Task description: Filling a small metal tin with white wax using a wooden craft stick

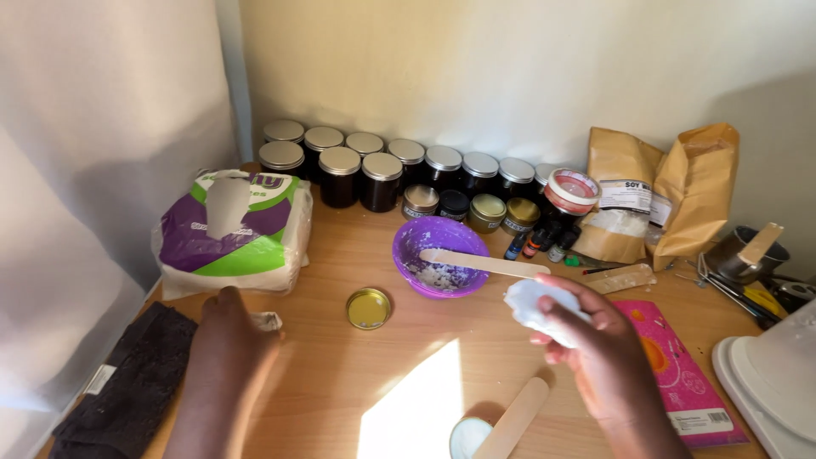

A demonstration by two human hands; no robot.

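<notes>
Bottom edge chops off both forearms, plus a small white-filled tin (pixel 468 438) with a wooden stick (pixel 513 418) across it. Two brown paper bags (pixel 663 191) upper right, one wipes pack (pixel 231 231) left of centre, roughly a dozen dark jars (pixel 381 174) along the back, exact count hard to make out. Purple bowl (pixel 439 252) mid-frame, just left of right hand (pixel 586 340), fingers curled round a crumpled white wipe (pixel 534 303). Left hand (pixel 228 327) lower left, fingers pressed onto a small paper scrap (pixel 267 320), grip unclear. Gold lid (pixel 368 308) between both hands.
</notes>
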